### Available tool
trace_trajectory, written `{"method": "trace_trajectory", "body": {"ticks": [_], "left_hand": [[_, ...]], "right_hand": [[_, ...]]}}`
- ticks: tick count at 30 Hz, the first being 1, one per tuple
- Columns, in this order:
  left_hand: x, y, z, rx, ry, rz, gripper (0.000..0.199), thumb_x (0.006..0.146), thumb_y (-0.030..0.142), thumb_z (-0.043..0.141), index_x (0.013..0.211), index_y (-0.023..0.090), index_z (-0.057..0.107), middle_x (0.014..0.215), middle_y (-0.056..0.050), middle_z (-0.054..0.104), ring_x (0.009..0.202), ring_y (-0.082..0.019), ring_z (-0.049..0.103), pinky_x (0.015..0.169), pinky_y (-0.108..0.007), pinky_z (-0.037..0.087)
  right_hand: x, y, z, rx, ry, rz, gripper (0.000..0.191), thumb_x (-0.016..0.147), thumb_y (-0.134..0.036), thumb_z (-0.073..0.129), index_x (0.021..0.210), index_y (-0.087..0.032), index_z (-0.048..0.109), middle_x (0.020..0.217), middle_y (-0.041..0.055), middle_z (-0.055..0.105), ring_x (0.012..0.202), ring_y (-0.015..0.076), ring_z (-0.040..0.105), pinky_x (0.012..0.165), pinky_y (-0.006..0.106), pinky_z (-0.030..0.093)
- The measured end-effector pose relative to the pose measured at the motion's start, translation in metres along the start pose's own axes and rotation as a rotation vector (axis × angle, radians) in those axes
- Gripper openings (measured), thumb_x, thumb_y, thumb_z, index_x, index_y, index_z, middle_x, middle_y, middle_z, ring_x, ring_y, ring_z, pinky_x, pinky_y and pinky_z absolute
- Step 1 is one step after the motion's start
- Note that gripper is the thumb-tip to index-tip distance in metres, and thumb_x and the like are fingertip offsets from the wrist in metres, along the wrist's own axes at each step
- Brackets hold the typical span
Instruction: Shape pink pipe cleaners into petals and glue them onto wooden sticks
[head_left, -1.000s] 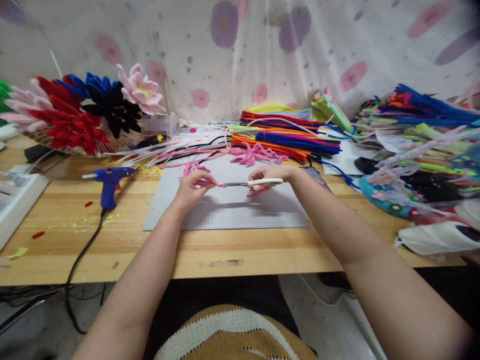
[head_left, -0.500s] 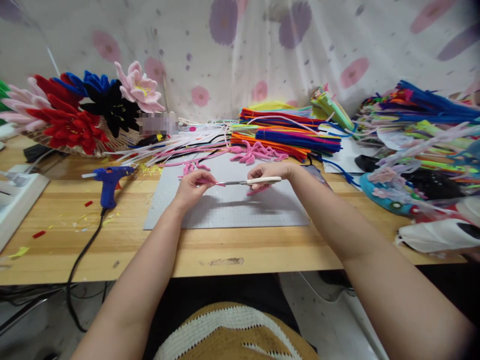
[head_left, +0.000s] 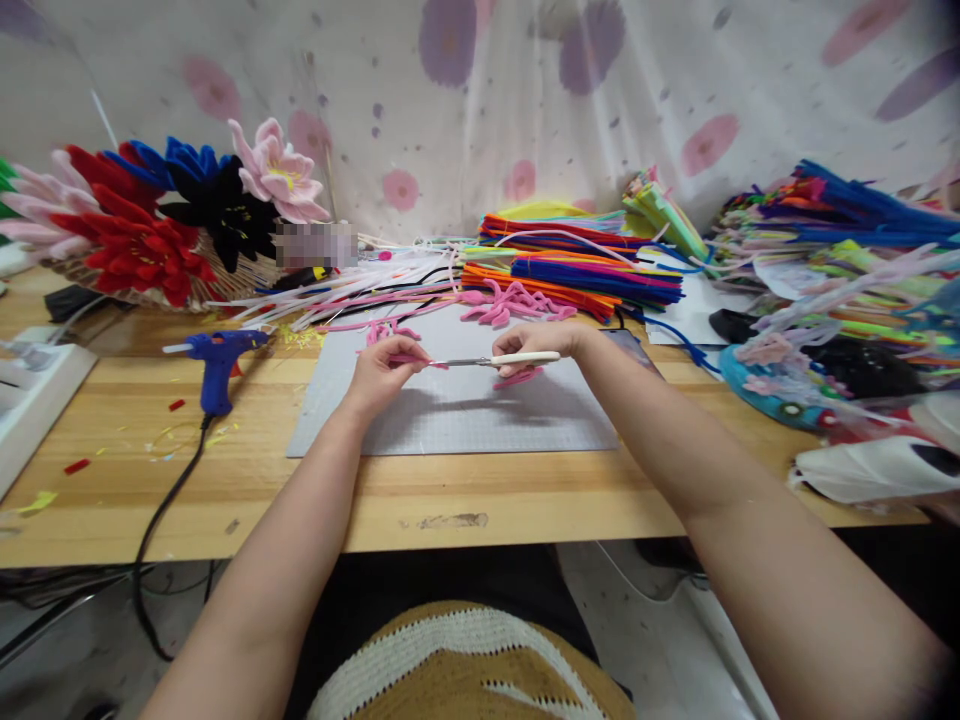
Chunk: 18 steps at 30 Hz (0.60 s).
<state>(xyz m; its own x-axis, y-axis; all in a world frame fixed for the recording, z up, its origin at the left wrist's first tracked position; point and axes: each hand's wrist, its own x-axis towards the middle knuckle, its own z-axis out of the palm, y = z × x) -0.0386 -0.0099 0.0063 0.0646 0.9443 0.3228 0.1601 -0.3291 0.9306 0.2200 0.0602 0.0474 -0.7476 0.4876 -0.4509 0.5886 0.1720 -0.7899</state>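
Note:
My right hand (head_left: 517,350) is closed round the white handles of a pair of scissors (head_left: 529,357), their blades pointing left. Between the fingertips of my left hand (head_left: 394,362) is a pink pipe cleaner (head_left: 438,365), mostly hidden by the fingers; the blade tips meet its end. Both hands are above a grey cutting mat (head_left: 465,435). Under my right hand a pink looped piece (head_left: 520,377) shows. More bent pink pipe cleaners (head_left: 510,303) lie at the mat's back edge, and another pink bunch (head_left: 390,330) is just behind my left hand.
A blue glue gun (head_left: 217,365) with a black cord lies left of the mat. Behind stand fuzzy flowers (head_left: 150,250) and bundles of coloured pipe cleaners (head_left: 592,280). A white power strip (head_left: 34,400) is far left; a white roll (head_left: 874,468) is at the right.
Both hands and the scissors have barely moved, with a very slight shift upward and left. The grip on the scissors and the pink pipe cleaner is the same.

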Motion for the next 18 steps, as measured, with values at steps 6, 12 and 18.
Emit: {"method": "trace_trajectory", "body": {"ticks": [6, 12, 18], "left_hand": [[0.0011, -0.0026, -0.0021, 0.085, -0.002, 0.029, 0.008, 0.059, 0.019, 0.067, 0.066, 0.016, 0.063, 0.070, -0.002, 0.064, 0.067, -0.014, 0.059, 0.069, -0.030, 0.048], [0.0014, -0.0007, -0.0021, 0.052, -0.031, -0.048, 0.012, 0.055, 0.023, 0.070, 0.062, 0.015, 0.063, 0.064, -0.001, 0.064, 0.061, -0.013, 0.057, 0.062, -0.029, 0.046], [0.0017, 0.0025, -0.0044, 0.018, -0.066, -0.135, 0.015, 0.051, 0.021, 0.072, 0.061, 0.014, 0.063, 0.059, -0.002, 0.062, 0.055, -0.013, 0.056, 0.056, -0.027, 0.044]], "right_hand": [[0.0021, 0.0023, -0.0023, -0.048, -0.005, -0.044, 0.036, 0.063, -0.044, 0.070, 0.075, -0.012, 0.057, 0.059, -0.0029, 0.053, 0.048, 0.0040, 0.044, 0.045, 0.018, 0.029], [0.0022, 0.0083, -0.0029, -0.065, 0.009, -0.042, 0.035, 0.065, -0.045, 0.067, 0.074, -0.013, 0.058, 0.062, -0.0022, 0.055, 0.051, 0.0051, 0.046, 0.047, 0.019, 0.030], [0.0022, 0.0055, 0.0003, -0.081, -0.005, -0.031, 0.035, 0.066, -0.046, 0.065, 0.074, -0.013, 0.058, 0.061, -0.0023, 0.055, 0.050, 0.0056, 0.045, 0.047, 0.020, 0.029]]}}
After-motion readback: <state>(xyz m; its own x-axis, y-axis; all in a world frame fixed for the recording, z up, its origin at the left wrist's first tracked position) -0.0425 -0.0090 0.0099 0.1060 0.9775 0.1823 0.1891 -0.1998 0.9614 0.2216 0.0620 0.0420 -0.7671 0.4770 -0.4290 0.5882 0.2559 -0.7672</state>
